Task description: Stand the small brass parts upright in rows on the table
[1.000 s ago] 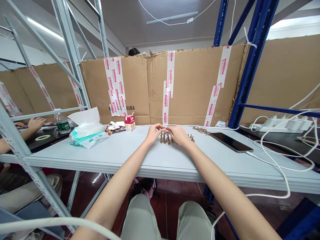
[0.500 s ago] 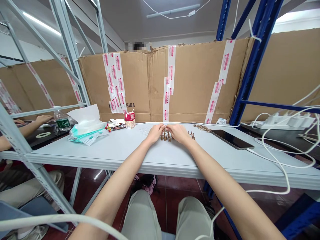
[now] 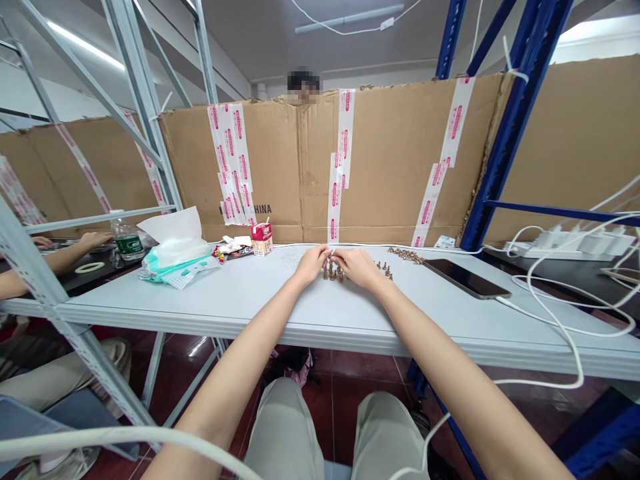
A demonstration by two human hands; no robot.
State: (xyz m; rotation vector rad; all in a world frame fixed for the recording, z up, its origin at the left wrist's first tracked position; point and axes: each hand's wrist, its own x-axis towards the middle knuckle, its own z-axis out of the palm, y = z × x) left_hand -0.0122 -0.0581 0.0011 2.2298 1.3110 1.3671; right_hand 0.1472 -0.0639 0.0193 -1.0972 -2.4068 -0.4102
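Over the far middle of the white table, my left hand (image 3: 313, 262) and my right hand (image 3: 353, 264) meet with their fingertips pinched close together. Whatever small piece they hold is too tiny to make out. Just below the fingers several small brass-coloured screw-like parts (image 3: 333, 272) stand upright in a cluster. More of these standing parts (image 3: 385, 269) show to the right of my right wrist. Farther right lies a loose pile of small brass-coloured pieces (image 3: 406, 255). Tiny clear bits (image 3: 289, 260) are spread to the left of my left hand.
A black phone (image 3: 466, 277) with a white cable lies at right, near a power strip (image 3: 565, 243). At left are a tissue pack (image 3: 177, 257), snack wrappers (image 3: 235, 247) and a red drink carton (image 3: 262, 239). Cardboard (image 3: 390, 167) walls the back. Another person's arm (image 3: 55, 263) is at far left.
My hands stay together in nearly the same place, with only slight finger movement. The view has shifted a little, and a person's head shows higher behind the cardboard.
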